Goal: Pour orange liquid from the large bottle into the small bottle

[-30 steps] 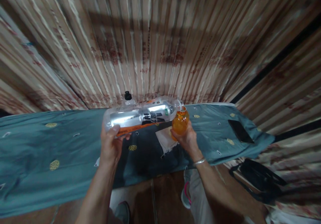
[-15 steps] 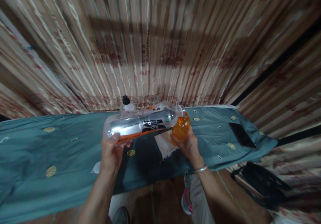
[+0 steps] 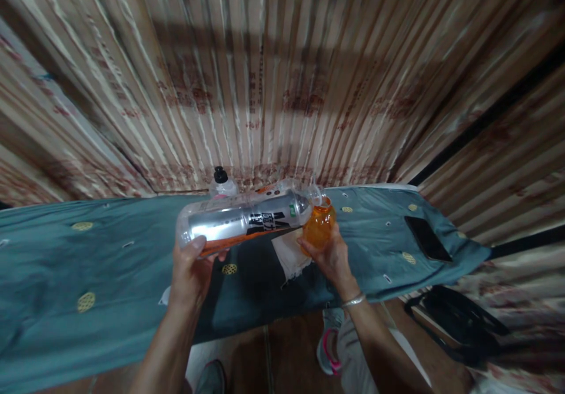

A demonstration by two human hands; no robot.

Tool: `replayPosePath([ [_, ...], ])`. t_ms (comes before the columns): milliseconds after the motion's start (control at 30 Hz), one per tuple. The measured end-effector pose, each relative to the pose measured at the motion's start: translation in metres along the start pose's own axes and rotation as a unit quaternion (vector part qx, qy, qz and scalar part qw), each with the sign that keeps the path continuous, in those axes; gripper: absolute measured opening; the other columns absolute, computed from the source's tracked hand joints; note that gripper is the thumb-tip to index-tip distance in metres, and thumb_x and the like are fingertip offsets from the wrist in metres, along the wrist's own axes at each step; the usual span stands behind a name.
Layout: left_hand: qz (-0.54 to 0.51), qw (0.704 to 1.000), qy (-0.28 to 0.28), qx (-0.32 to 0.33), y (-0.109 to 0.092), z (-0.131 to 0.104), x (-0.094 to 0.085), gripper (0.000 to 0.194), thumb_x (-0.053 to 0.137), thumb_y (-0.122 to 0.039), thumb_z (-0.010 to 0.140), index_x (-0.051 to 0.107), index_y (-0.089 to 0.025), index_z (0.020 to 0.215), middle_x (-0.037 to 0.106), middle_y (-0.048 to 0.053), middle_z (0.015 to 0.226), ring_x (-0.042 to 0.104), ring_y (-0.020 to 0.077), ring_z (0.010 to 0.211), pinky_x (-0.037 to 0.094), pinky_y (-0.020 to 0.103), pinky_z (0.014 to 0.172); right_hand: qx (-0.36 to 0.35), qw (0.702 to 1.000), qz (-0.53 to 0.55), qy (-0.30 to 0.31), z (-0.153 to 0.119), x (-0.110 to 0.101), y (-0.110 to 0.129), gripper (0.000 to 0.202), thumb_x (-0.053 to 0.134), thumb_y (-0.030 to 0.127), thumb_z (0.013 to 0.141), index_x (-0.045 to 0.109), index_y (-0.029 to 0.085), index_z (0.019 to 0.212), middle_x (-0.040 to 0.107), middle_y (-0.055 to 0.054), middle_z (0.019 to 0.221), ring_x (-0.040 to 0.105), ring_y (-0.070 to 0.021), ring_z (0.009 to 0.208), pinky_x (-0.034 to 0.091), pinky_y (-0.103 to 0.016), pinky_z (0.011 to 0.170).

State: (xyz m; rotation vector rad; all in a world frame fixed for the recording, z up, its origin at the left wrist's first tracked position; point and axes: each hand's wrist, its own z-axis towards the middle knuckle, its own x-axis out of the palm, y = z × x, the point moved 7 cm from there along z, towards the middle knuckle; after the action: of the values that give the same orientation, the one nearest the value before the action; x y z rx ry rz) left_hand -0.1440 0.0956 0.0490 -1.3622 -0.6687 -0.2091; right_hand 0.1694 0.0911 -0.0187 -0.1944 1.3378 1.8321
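Note:
A large clear bottle [image 3: 238, 220] with a silver, black and orange label lies almost level in the air, its neck pointing right. My left hand [image 3: 193, 264] is wrapped round its base end. The bottle's mouth is over the open top of a small orange bottle [image 3: 319, 226], which stands upright with my right hand [image 3: 329, 256] closed round its lower right side. Whether the two rims touch, I cannot tell. Below and between the hands a pale cloth pouch [image 3: 289, 254] lies on the green cloth.
A bottle with a black cap [image 3: 220, 176] stands behind the large one. A phone [image 3: 427, 238] lies at the right of the green-covered table [image 3: 132, 276]. A white round lid [image 3: 165, 296] is beside my left wrist. A black bag [image 3: 459, 320] sits at lower right, below a curtain [image 3: 282, 76].
The large bottle and my left hand have shifted slightly left, with the base end a little higher. My right hand and the orange bottle have hardly moved.

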Motion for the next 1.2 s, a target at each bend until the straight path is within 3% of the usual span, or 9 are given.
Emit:
replayPosePath([
  [233, 0.022, 1.0, 0.014, 0.011, -0.006, 0.0, 0.001, 0.054, 0.079, -0.032, 0.058, 0.07, -0.02, 0.11, 0.07, 0.005, 0.077, 0.055, 0.0152, 0.05, 0.041, 0.024, 0.037, -0.051, 0.998, 0.014, -0.019, 0.0, -0.003, 0.008, 0.09, 0.081, 0.055, 0.071, 0.046, 0.015, 0.144, 0.062, -0.019, 0.139, 0.061, -0.0352, 0.13, 0.053, -0.05, 0.107],
  [433, 0.028, 0.999, 0.02, 0.013, -0.01, 0.0, 0.001, 0.054, 0.078, -0.031, 0.058, 0.071, -0.021, 0.11, 0.066, 0.002, 0.069, 0.054, 0.0158, 0.048, 0.041, 0.025, 0.036, -0.009, 1.0, 0.025, 0.011, -0.001, 0.002, 0.005, 0.087, 0.079, 0.055, 0.071, 0.048, 0.013, 0.141, 0.071, -0.017, 0.123, 0.072, -0.0334, 0.11, 0.061, -0.046, 0.092],
  [733, 0.043, 0.999, 0.025, 0.013, -0.012, -0.002, 0.0, 0.048, 0.079, -0.035, 0.061, 0.071, -0.021, 0.106, 0.064, 0.001, 0.063, 0.05, 0.0148, 0.045, 0.042, 0.026, 0.039, -0.018, 1.0, 0.003, -0.007, -0.003, 0.002, 0.0, 0.094, 0.08, 0.057, 0.07, 0.044, 0.013, 0.145, 0.068, -0.02, 0.131, 0.068, -0.0347, 0.12, 0.058, -0.047, 0.099],
  [900, 0.044, 0.999, 0.0, -0.007, -0.012, -0.004, -0.002, 0.057, 0.08, -0.034, 0.056, 0.07, -0.022, 0.11, 0.068, 0.002, 0.074, 0.055, 0.0152, 0.051, 0.042, 0.024, 0.039, -0.024, 1.0, 0.003, -0.02, -0.003, 0.002, -0.001, 0.095, 0.079, 0.057, 0.07, 0.043, 0.012, 0.146, 0.066, -0.021, 0.134, 0.067, -0.0345, 0.123, 0.057, -0.047, 0.1],
  [1200, 0.046, 0.999, -0.002, 0.0, -0.015, -0.003, -0.003, 0.049, 0.078, -0.033, 0.055, 0.072, -0.024, 0.103, 0.068, 0.006, 0.082, 0.056, 0.0174, 0.056, 0.043, 0.026, 0.039, -0.032, 0.999, 0.008, -0.033, -0.006, 0.004, -0.004, 0.091, 0.076, 0.059, 0.072, 0.044, 0.013, 0.144, 0.067, -0.019, 0.131, 0.067, -0.0335, 0.12, 0.057, -0.05, 0.101],
])
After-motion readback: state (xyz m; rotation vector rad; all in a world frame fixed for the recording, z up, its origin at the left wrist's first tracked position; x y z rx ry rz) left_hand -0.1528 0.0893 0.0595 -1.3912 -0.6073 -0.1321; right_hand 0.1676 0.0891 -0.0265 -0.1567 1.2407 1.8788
